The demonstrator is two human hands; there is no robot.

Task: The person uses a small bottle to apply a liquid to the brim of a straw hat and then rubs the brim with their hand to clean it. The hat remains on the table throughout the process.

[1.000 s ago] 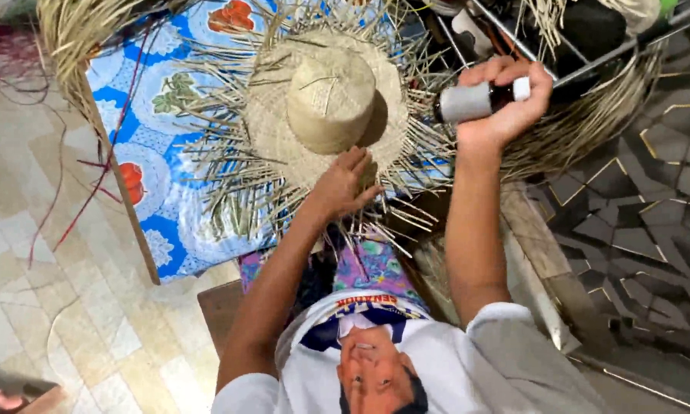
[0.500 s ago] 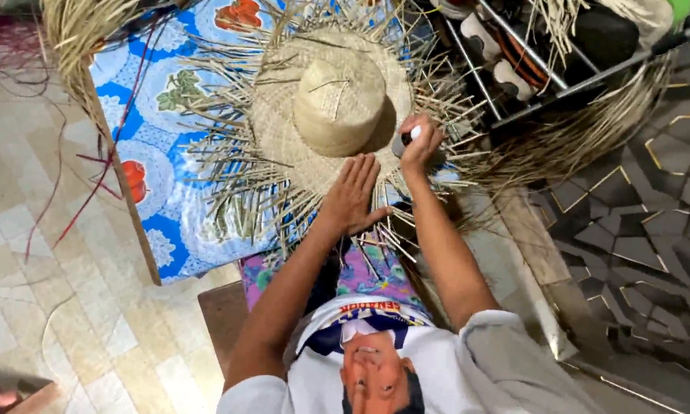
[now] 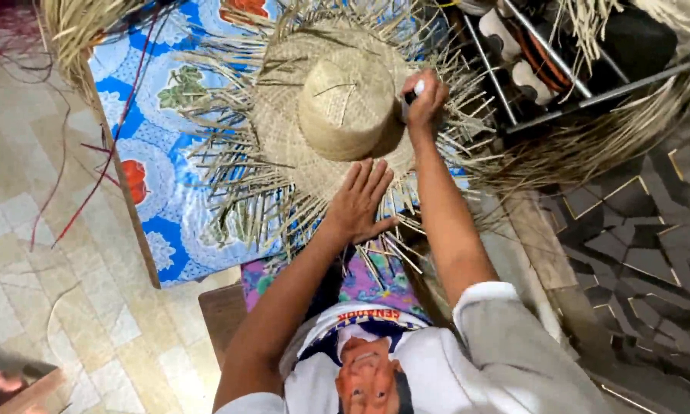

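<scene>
A half-woven straw hat [image 3: 337, 115] with loose strands sticking out all round its brim lies on a blue flowered cloth [image 3: 161, 192]. My left hand [image 3: 360, 201] rests flat, fingers spread, on the near edge of the brim. My right hand [image 3: 427, 96] is closed on a small white bottle with a black cap [image 3: 414, 92], held against the right side of the hat's crown. Most of the bottle is hidden inside the fist.
A metal rack [image 3: 559, 69] with shoes stands at the upper right, with bundles of dry straw [image 3: 582, 146] draped over it. More straw [image 3: 77, 31] hangs at the upper left. Red strands [image 3: 92, 192] trail over the tiled floor [image 3: 46, 291]. A dark patterned floor [image 3: 651, 230] lies to the right.
My right hand came down from the rack side with the bottle and now presses it to the hat's crown. My left hand stayed on the near brim.
</scene>
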